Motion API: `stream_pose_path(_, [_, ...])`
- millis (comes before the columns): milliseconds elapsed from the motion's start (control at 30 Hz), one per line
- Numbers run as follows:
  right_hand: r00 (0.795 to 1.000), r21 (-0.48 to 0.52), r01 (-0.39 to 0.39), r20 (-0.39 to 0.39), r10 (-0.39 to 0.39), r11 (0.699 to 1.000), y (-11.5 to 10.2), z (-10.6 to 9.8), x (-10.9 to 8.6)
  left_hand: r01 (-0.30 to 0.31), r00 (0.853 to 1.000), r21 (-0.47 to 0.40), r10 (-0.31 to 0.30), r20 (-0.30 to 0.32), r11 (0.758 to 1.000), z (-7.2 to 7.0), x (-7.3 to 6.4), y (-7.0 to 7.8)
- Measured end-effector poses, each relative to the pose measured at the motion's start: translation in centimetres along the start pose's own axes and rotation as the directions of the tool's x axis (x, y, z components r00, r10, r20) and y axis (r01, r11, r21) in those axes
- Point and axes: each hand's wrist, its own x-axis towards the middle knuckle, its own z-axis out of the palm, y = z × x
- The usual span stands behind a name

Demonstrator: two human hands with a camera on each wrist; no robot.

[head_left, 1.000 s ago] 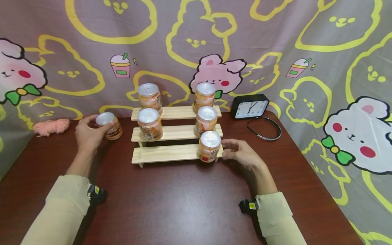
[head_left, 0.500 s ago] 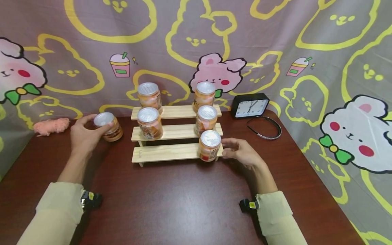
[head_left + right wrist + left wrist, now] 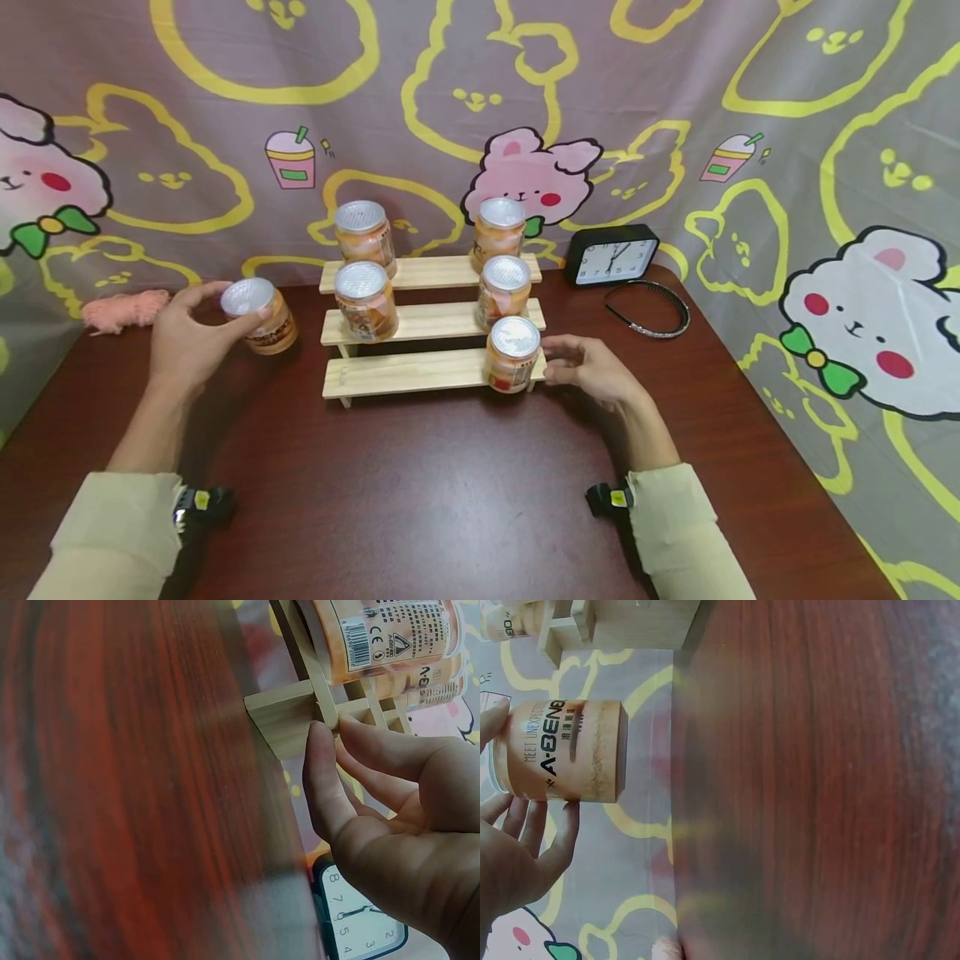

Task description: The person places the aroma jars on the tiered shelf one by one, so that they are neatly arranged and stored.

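My left hand [image 3: 187, 337] grips an orange printed can [image 3: 268, 330] with a silver lid, thumb on one side and fingers on the other. In the left wrist view this can [image 3: 589, 754] is clear of the dark tabletop. A three-step wooden display stand [image 3: 416, 375] stands at the centre. My right hand [image 3: 596, 375] pinches the right end of its lowest step between thumb and forefinger, as the right wrist view shows. Similar cans stand on the stand: two on the top step, two on the middle step, and one can [image 3: 512, 363] at the right of the lowest step.
Pink yarn [image 3: 126, 310] lies at the far left of the table [image 3: 450, 500]. A black clock [image 3: 613, 257] stands at the back right, with a dark headband [image 3: 660, 335] lying before it. A patterned cloth [image 3: 420, 92] hangs behind and along the right side.
My left hand has lifted the can and drawn it slightly left and toward me, tilting it a little. The right hand keeps its place at the stand.
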Motion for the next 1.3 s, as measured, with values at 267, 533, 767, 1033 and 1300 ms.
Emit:
stream_pose_path(267, [1.000, -0.020, -0.015, -0.008, 0.015, 1.000, 0.0, 0.1, 0.0, -0.080, 0.997, 0.028, 0.079, 0.019, 0.996, -0.5, -1.1, 0.4])
stream_pose_path(533, [1.000, -0.017, 0.001, 0.002, -0.001, 1.000, 0.2, -0.1, -0.1, -0.184, 0.978, -0.004, 0.184, 0.096, 0.983, -0.9, -2.1, 1.5])
stream_pose_path(767, [1.000, -0.013, 0.011, 0.002, -0.011, 1.000, 0.2, -0.1, -0.1, -0.247, 0.960, -0.012, 0.246, 0.130, 0.969, -0.7, -3.0, 2.1])
stream_pose_path(1033, [0.999, -0.058, 0.034, -0.023, -0.035, 0.998, 0.4, 0.0, -0.1, -0.275, 0.952, -0.023, 0.276, 0.136, 0.961, -1.0, -3.5, 2.3])
stream_pose_path(1300, [0.998, -0.057, 0.043, -0.035, -0.045, 0.997, 0.4, -0.1, 0.0, -0.317, 0.922, -0.109, 0.333, 0.197, 0.942, -1.0, -3.8, 2.7])
